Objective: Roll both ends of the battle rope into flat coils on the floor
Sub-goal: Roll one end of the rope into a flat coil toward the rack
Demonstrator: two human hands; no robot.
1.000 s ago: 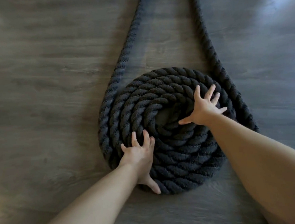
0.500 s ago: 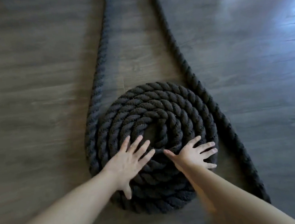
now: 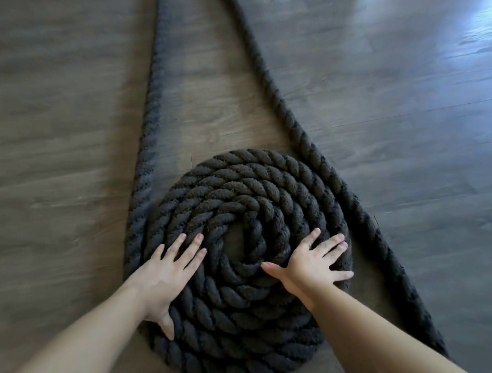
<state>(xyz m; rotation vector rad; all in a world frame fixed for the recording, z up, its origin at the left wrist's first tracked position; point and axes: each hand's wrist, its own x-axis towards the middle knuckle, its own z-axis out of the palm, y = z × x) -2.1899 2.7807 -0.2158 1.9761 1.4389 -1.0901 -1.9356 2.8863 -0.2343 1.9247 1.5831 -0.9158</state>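
left hand [image 3: 165, 278] grip: wide, flat on coil [image 3: 240, 204] | right hand [image 3: 312, 265] grip: same

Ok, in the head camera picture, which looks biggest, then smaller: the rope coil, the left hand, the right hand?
1. Coil, by far the largest.
2. Left hand and right hand: they look about alike, so I won't rank them.

both forearms are bare up to the frame's lower edge, with no sleeve on them. the left hand [image 3: 166, 278] and right hand [image 3: 311, 265] wear no gloves, and neither wrist carries a watch or band. dark smudges mark the right hand's fingers [image 3: 328, 243].
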